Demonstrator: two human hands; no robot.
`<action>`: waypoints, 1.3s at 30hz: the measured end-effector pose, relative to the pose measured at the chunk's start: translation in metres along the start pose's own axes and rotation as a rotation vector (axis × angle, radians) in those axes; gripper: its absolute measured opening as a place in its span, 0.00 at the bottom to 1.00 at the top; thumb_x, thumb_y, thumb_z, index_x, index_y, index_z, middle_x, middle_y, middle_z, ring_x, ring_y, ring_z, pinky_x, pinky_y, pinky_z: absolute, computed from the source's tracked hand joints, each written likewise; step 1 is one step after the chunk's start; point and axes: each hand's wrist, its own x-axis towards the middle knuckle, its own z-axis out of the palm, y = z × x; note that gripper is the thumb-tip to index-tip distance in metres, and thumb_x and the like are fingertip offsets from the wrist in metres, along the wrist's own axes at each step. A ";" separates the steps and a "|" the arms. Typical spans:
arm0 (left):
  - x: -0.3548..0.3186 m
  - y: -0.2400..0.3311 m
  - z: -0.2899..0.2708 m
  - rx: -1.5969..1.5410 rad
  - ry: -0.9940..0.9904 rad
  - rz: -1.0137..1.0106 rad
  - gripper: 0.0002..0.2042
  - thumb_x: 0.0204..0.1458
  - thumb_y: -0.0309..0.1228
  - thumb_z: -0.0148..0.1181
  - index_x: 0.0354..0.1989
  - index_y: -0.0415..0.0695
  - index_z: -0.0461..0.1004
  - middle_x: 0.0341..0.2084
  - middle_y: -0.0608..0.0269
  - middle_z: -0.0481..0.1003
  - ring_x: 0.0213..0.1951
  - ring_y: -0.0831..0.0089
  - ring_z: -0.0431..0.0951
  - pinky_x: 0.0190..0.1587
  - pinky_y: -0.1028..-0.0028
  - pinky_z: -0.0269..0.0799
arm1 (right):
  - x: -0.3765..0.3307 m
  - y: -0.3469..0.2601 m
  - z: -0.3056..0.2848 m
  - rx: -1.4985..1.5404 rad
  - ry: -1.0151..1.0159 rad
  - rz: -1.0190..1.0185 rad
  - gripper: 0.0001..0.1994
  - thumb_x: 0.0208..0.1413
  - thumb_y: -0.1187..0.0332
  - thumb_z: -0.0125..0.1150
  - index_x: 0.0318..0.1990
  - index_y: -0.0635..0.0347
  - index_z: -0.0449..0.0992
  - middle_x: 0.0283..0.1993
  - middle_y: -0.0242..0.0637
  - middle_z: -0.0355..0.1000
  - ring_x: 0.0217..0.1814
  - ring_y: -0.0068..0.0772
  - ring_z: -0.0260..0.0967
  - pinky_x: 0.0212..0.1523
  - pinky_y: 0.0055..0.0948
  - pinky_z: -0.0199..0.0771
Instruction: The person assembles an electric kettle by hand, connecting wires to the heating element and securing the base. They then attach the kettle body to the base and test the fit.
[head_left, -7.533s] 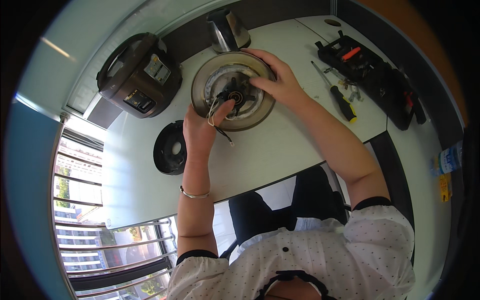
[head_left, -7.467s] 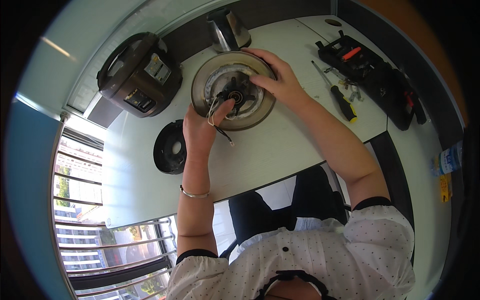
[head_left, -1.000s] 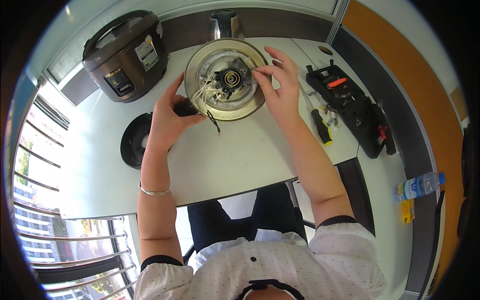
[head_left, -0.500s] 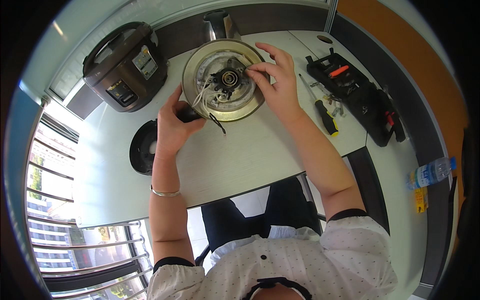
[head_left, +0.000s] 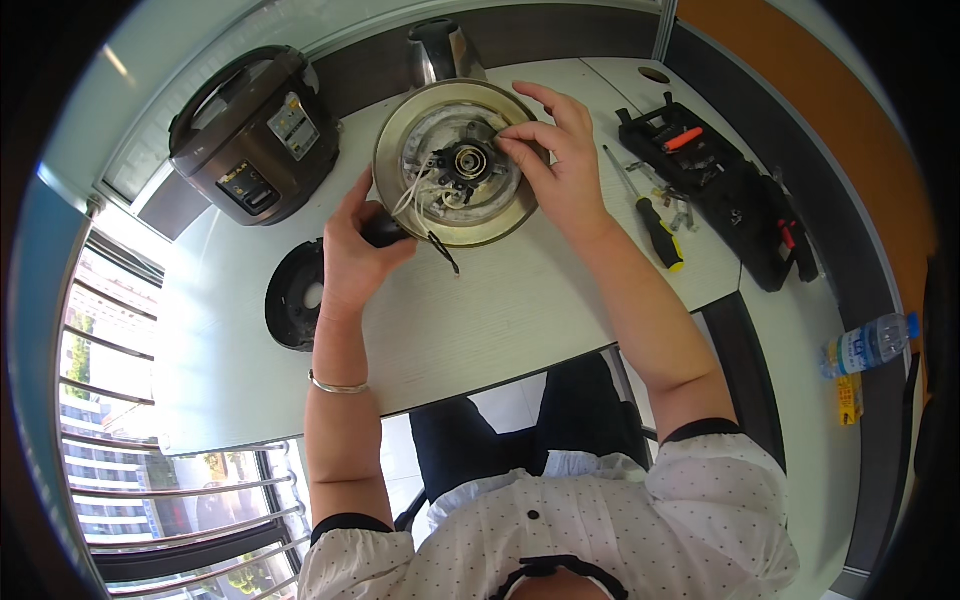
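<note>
An electric kettle's steel body (head_left: 392,130) stands with its bottom facing me, its underside exposed. At the middle of the underside sits a black round connector (head_left: 469,163) with a ring-shaped centre. White wires (head_left: 412,192) run off its left side, and a black lead (head_left: 440,250) hangs over the rim. My left hand (head_left: 357,250) is closed around the kettle's black handle (head_left: 383,230). My right hand (head_left: 555,150) has thumb and index finger pinched at the connector's upper right edge; anything between the fingertips is too small to make out.
A black round kettle base (head_left: 292,300) lies beside my left forearm. Behind are a brown rice cooker (head_left: 250,140) and a shiny metal vessel (head_left: 440,55). To the right lie a screwdriver (head_left: 658,235), small metal parts (head_left: 680,210), an open black tool case (head_left: 740,200) and a water bottle (head_left: 870,345).
The whole view has shifted slightly, so everything sits a little further right. Both hands keep their places on the kettle, with the right fingertips still at the connector.
</note>
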 end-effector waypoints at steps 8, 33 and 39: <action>-0.002 0.005 0.001 0.024 -0.014 -0.006 0.42 0.29 0.20 0.62 0.62 0.34 0.60 0.22 0.67 0.72 0.26 0.83 0.70 0.35 0.83 0.68 | 0.001 -0.002 0.001 -0.037 -0.013 -0.035 0.06 0.42 0.75 0.67 0.30 0.60 0.78 0.56 0.37 0.68 0.56 0.46 0.59 0.55 0.38 0.61; 0.004 -0.001 -0.007 -0.152 -0.008 -0.045 0.39 0.30 0.16 0.61 0.60 0.32 0.62 0.33 0.60 0.77 0.34 0.78 0.75 0.40 0.80 0.70 | 0.008 0.018 -0.022 0.182 -0.006 0.754 0.09 0.43 0.71 0.64 0.32 0.66 0.79 0.27 0.40 0.76 0.29 0.30 0.74 0.30 0.25 0.73; 0.003 0.003 -0.007 -0.223 0.000 -0.094 0.37 0.30 0.13 0.58 0.60 0.31 0.62 0.34 0.60 0.76 0.35 0.78 0.75 0.40 0.80 0.70 | 0.000 0.032 -0.025 -0.368 -0.825 0.727 0.08 0.40 0.73 0.62 0.31 0.63 0.79 0.32 0.43 0.77 0.35 0.42 0.75 0.36 0.34 0.75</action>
